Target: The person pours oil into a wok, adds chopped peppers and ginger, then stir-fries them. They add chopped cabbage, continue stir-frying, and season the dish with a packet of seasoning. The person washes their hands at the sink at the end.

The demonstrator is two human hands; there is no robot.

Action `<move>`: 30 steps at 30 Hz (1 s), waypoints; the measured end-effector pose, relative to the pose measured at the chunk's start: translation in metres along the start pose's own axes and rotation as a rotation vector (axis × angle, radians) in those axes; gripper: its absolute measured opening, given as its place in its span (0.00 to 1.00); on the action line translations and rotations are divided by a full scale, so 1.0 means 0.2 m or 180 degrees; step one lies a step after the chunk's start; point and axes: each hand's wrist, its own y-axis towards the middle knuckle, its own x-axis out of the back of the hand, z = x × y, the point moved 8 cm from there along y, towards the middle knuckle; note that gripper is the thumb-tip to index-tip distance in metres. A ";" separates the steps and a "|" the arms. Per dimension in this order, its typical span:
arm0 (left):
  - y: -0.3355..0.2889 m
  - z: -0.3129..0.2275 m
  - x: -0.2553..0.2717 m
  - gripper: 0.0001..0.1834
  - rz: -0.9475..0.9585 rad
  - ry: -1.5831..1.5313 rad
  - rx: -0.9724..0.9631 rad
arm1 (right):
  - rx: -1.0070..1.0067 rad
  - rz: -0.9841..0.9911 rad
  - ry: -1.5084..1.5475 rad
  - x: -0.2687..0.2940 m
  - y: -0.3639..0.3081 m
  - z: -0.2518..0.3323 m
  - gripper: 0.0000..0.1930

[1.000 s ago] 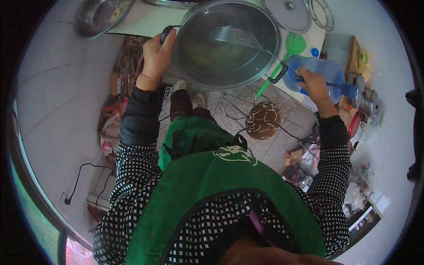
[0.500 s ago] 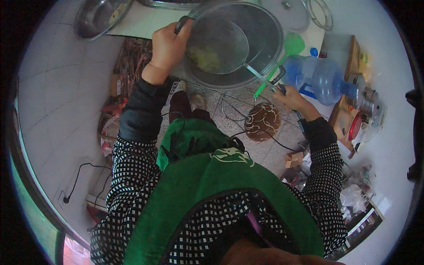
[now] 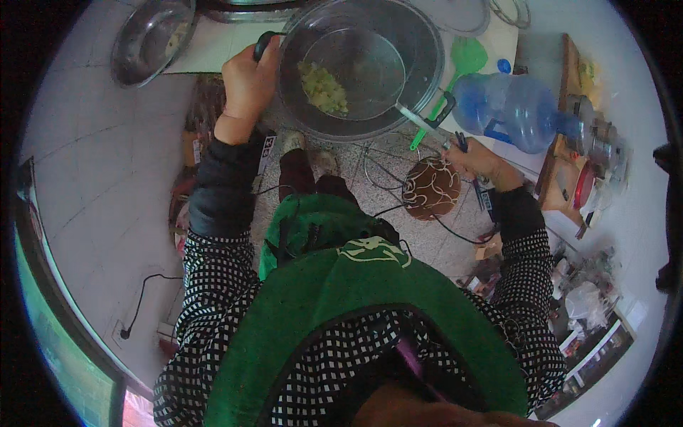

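My left hand is closed round the black handle at the left side of a large grey metal pot. Inside the pot is a round sieve-like utensil with a long metal handle, whose far end is in my right hand. Pale yellow-green chopped pieces sit in a heap on the left side of the pot's inside; whether they lie on the utensil or on the pot's bottom I cannot tell. The pot's right black handle stands beside the utensil's handle, not held.
Right of the pot lie a green paddle-shaped tool and a large blue water bottle on its side. A metal bowl sits at far left. Below the table stands a brown patterned stool; bags and boxes crowd the right wall.
The pot and my left hand have shifted a little left. My right hand has moved slightly right and down with the utensil's handle. The chopped pieces show more clearly now.
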 end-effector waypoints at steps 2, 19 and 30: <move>-0.02 -0.01 0.00 0.20 -0.0059 -0.0024 0.0052 | 0.0044 0.0072 0.0543 -0.09 -0.04 -0.05 0.17; -0.44 0.10 -0.15 0.16 -0.0760 -0.2117 0.1758 | 0.0912 0.0296 0.1782 -0.51 -0.07 0.06 0.11; -0.66 0.03 -0.27 0.17 -0.0868 -0.2443 0.1524 | 0.1185 0.0889 0.2011 -0.74 -0.04 0.13 0.12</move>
